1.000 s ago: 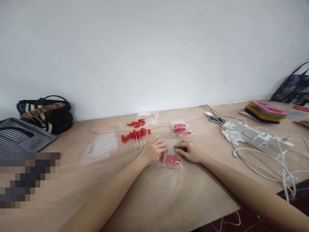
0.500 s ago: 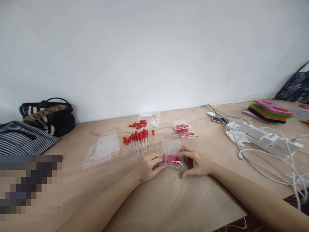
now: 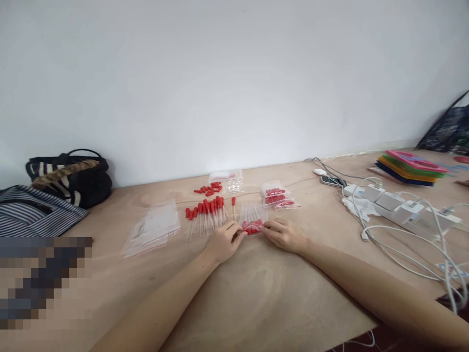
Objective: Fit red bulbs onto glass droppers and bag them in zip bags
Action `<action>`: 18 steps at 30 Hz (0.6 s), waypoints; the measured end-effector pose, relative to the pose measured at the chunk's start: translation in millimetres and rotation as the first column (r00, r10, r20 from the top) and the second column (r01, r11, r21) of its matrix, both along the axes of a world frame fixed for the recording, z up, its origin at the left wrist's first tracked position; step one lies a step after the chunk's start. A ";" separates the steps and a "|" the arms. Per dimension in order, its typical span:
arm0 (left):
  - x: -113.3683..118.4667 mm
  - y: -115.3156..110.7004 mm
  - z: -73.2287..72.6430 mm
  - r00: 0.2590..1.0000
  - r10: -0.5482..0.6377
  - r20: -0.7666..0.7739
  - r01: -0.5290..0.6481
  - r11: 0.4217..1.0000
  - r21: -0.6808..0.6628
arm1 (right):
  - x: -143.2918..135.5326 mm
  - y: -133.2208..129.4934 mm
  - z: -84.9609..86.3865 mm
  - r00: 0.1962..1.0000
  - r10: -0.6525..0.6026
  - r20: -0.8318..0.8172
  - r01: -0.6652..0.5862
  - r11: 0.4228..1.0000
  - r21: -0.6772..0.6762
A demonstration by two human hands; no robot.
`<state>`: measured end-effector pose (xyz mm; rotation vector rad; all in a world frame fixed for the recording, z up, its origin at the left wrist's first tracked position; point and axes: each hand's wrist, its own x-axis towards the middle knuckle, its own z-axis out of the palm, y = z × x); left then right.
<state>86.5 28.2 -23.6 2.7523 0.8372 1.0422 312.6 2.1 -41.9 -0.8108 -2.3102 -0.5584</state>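
A clear zip bag [image 3: 253,214] lies in front of me with several red-bulbed droppers inside, their bulbs toward the near, open-edge side. My left hand [image 3: 226,240] pinches the bag's near left corner between thumb and fingers. At the near right corner, my right hand [image 3: 285,234] grips the same bag, thumb and fingers pressed together. Loose droppers [image 3: 208,212] with red bulbs and clear stems lie in a row just beyond my left hand. Filled bags of droppers [image 3: 276,195] are stacked beyond my right hand.
Flat zip bags [image 3: 156,227] are piled at left. Loose red bulbs [image 3: 209,188] and a bag of clear stems [image 3: 232,182] lie by the wall. A power strip [image 3: 399,210] with white cables, a phone [image 3: 332,181] and coloured sheets [image 3: 410,168] occupy the right; a black bag [image 3: 88,178] sits far left.
My right hand has closed from a spread pose onto the bag's corner. The bag and both hands have shifted slightly away from me, and the bag's near edge is now raised or folded.
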 end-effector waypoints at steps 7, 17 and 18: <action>-2.5 9.7 -5.4 1.000 -0.027 0.005 0.026 0.990 0.140 | 4.3 11.3 -1.6 0.998 -0.028 -0.053 0.029 0.999 0.015; -4.0 19.0 4.5 0.959 0.058 -0.276 0.101 0.842 0.530 | 2.7 9.1 2.9 0.991 -0.134 -0.011 0.134 0.989 0.061; -3.8 19.2 5.4 0.953 0.076 -0.293 0.111 0.813 0.572 | 2.6 9.1 3.3 0.990 -0.140 -0.004 0.140 0.988 0.066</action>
